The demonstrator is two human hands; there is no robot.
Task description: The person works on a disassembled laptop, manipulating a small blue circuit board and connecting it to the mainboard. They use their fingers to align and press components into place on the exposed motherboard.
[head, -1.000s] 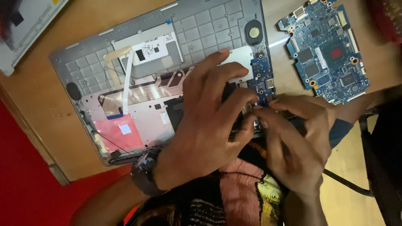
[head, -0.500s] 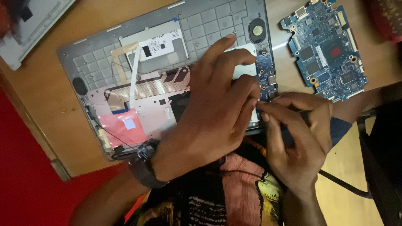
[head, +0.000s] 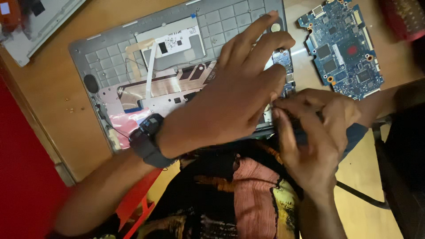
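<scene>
An opened grey laptop base point(head: 115, 53) lies upside-in on the wooden table point(head: 53, 102), showing key backs, a flat ribbon cable and a white-labelled pad point(head: 172, 42). My left hand point(head: 230, 106), with a black watch point(head: 148, 141) on the wrist, lies spread flat over the base's right half, fingertips near a small blue board point(head: 283, 59). My right hand point(head: 314, 132) sits at the base's near right corner, fingers pinched round a small dark object that is mostly hidden. The fingertips of both hands touch there.
A loose blue circuit board point(head: 341, 48) lies on the table right of the laptop base. A light grey panel point(head: 40, 22) sits at the top left, a red item point(head: 405, 17) at the top right. A black cable point(head: 358, 194) runs below my right hand.
My left hand has stretched its fingers further up across the base. My right hand has stayed pinched at the same corner. The view has shifted slightly.
</scene>
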